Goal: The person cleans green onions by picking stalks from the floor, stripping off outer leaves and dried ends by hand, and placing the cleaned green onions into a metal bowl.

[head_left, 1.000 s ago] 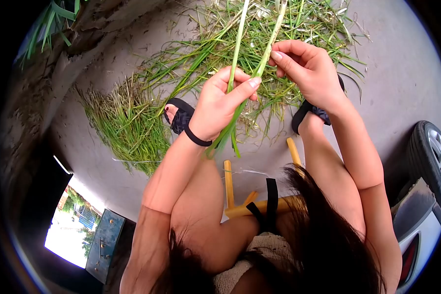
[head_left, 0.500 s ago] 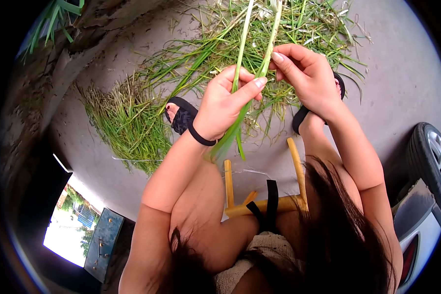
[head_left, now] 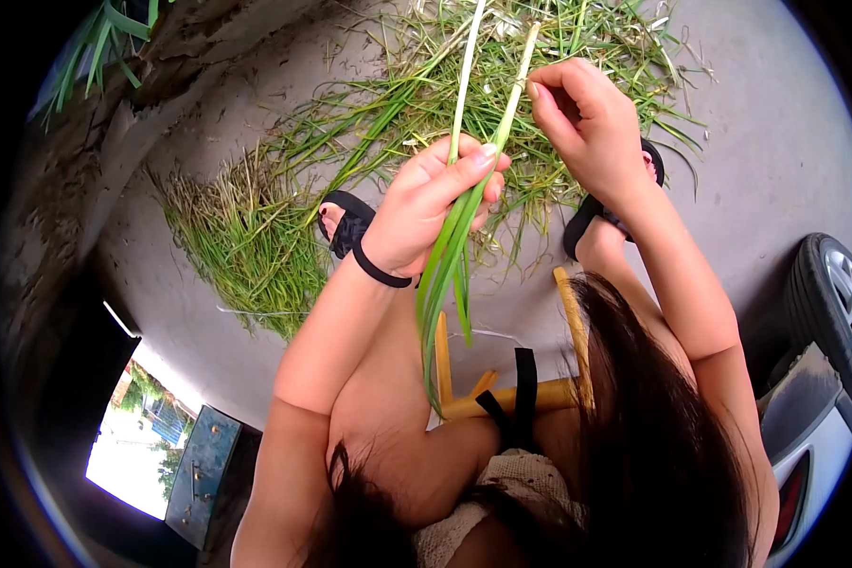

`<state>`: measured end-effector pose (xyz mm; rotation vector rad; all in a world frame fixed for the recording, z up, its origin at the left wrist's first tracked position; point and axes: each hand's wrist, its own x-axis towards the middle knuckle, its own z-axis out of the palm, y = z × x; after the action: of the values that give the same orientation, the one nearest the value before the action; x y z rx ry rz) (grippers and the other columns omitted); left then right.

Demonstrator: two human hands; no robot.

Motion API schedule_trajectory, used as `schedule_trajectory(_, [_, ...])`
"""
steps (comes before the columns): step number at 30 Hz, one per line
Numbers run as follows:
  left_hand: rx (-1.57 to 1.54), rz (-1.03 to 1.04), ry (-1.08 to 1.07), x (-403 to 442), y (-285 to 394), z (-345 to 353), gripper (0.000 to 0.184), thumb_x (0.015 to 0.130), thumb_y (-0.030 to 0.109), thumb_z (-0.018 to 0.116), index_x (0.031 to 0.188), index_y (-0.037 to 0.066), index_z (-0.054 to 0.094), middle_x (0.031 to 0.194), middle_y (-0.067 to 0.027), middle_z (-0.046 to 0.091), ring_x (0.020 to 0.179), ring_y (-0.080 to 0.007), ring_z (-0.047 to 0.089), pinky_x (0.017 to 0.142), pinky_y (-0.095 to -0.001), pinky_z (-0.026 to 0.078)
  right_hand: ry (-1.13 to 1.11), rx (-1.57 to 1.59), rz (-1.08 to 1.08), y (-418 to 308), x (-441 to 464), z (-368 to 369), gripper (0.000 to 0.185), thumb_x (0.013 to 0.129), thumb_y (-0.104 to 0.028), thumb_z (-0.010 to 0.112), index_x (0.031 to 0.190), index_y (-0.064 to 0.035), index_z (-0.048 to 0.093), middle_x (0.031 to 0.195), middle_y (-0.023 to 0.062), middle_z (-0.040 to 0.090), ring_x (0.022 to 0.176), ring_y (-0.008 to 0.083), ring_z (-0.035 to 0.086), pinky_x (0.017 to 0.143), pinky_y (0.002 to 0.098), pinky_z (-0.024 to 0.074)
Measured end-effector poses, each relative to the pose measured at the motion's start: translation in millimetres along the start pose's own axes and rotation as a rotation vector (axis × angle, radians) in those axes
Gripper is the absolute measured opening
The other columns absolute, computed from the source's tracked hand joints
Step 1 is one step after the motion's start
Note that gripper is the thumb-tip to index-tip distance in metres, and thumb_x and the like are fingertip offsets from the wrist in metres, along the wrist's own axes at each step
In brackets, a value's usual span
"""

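Observation:
My left hand [head_left: 435, 204], with a black band at the wrist, is closed round long green stalks [head_left: 506, 123]. Their pale ends point up and away from me, and the green leaves [head_left: 452, 251] hang down towards my knees. Thumb and forefinger of my right hand [head_left: 592, 128] are pinched together beside the upper part of the right stalk; whatever may be between the fingertips is too small to tell. Beneath both hands, a loose spread of green and yellowish leaves [head_left: 379, 123] covers part of the floor.
A bundle of grass-like leaves [head_left: 246, 241] lies on the floor [head_left: 757, 123] at the left. Sandalled feet stand either side of the leaves. A yellow wooden frame [head_left: 442, 350] is between my legs. At the right are a wheel [head_left: 838, 293] and a grey car part [head_left: 809, 426].
The right stalk's pale end has come down into view, and its leaves hang lower and more visibly below my left hand. My right hand has moved slightly up.

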<state>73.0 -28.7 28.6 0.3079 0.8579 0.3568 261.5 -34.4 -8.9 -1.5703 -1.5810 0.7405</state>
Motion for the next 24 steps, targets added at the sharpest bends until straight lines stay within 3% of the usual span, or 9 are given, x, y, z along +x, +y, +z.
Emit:
schedule_trajectory(3, [-0.029,-0.014,-0.034,-4,0,1,0.017,0.093,0.018,0.045,0.095,0.004,0.054,0.07,-0.0018,0.049,0.05,-0.0049,0.033,0.043,-0.0184,0.024,0.083,-0.087,-0.027,12,8,-7,0.008,0.078,-0.009,0.06,0.081,-0.0021,0.058,0.071,0.01,0.056,0.063,0.0237,0.056,0.057,0.031,0.0449])
schedule_trajectory(5, [-0.058,-0.023,-0.07,-6,0,1,0.017,0.093,0.018,0.045,0.095,0.003,0.053,0.071,-0.0019,0.05,0.051,-0.0051,0.035,0.044,-0.0181,0.027,0.13,-0.124,0.025,29,13,-12,0.01,0.083,-0.009,0.06,0.088,-0.0009,0.06,0.07,0.0041,0.054,0.058,0.0088,0.05,0.054,0.0214,0.0419])
schedule_trajectory(6, [-0.077,-0.031,-0.091,-6,-1,-1,0.016,0.092,0.018,0.046,0.095,0.003,0.052,0.071,-0.002,0.052,0.052,-0.0053,0.038,0.045,-0.0179,0.029,0.133,-0.083,0.145,33,15,-14,0.012,0.083,-0.01,0.059,0.089,-0.0004,0.06,0.07,0.003,0.056,0.06,0.0074,0.051,0.056,0.0207,0.0429])
schedule_trajectory(9, [-0.133,-0.053,-0.13,-5,1,-3,0.016,0.092,0.017,0.047,0.095,0.002,0.051,0.072,-0.0024,0.053,0.053,-0.0059,0.04,0.046,-0.0179,0.031,0.168,-0.151,0.19,54,22,-24,0.016,0.084,-0.015,0.059,0.09,0.0003,0.06,0.069,0.0018,0.057,0.06,0.0067,0.051,0.057,0.0213,0.0429])
schedule_trajectory(12, [-0.122,-0.026,-0.172,-6,-2,-6,0.014,0.092,0.016,0.047,0.094,0.003,0.051,0.073,-0.0037,0.053,0.055,-0.0065,0.041,0.047,-0.0184,0.032,0.295,-0.139,0.217,83,24,-28,0.015,0.08,-0.015,0.062,0.084,-0.0011,0.062,0.07,0.0082,0.06,0.06,0.0143,0.057,0.057,0.0269,0.0456])
schedule_trajectory(15, [-0.053,-0.037,-0.113,-15,-2,-3,0.014,0.092,0.017,0.046,0.092,0.004,0.051,0.067,-0.0023,0.048,0.054,-0.0064,0.037,0.044,-0.0185,0.028,0.341,-0.221,0.413,115,25,-60,0.025,0.084,-0.025,0.059,0.086,-0.0003,0.064,0.071,0.0065,0.064,0.062,0.0088,0.057,0.056,0.0239,0.0453])
schedule_trajectory(19, [0.021,-0.048,-0.035,-8,-6,-11,0.014,0.091,0.017,0.048,0.091,0.004,0.051,0.067,-0.0027,0.049,0.054,-0.0067,0.04,0.044,-0.0189,0.031,0.123,0.29,0.62,80,15,-58,0.036,0.086,-0.036,0.058,0.092,-0.0008,0.063,0.078,0.0032,0.064,0.061,0.0037,0.054,0.048,0.0182,0.0384])
schedule_trajectory(21, [0.072,-0.056,-0.03,-7,-8,-8,0.015,0.091,0.017,0.048,0.091,0.003,0.051,0.067,-0.003,0.05,0.053,-0.0067,0.04,0.045,-0.0191,0.031,0.04,0.777,0.716,51,16,-50,0.033,0.087,-0.03,0.058,0.1,-0.0001,0.06,0.083,0.0054,0.063,0.059,0.0032,0.051,0.046,0.0168,0.0345])
schedule_trajectory(24, [0.102,-0.066,-0.053,-4,-7,-3,0.015,0.091,0.017,0.047,0.092,0.003,0.051,0.067,-0.0031,0.05,0.053,-0.0067,0.04,0.044,-0.0193,0.03,-0.169,0.99,0.645,58,14,-38,0.028,0.087,-0.024,0.058,0.1,0.0004,0.057,0.082,0.0045,0.061,0.057,0.003,0.048,0.046,0.0155,0.0333])
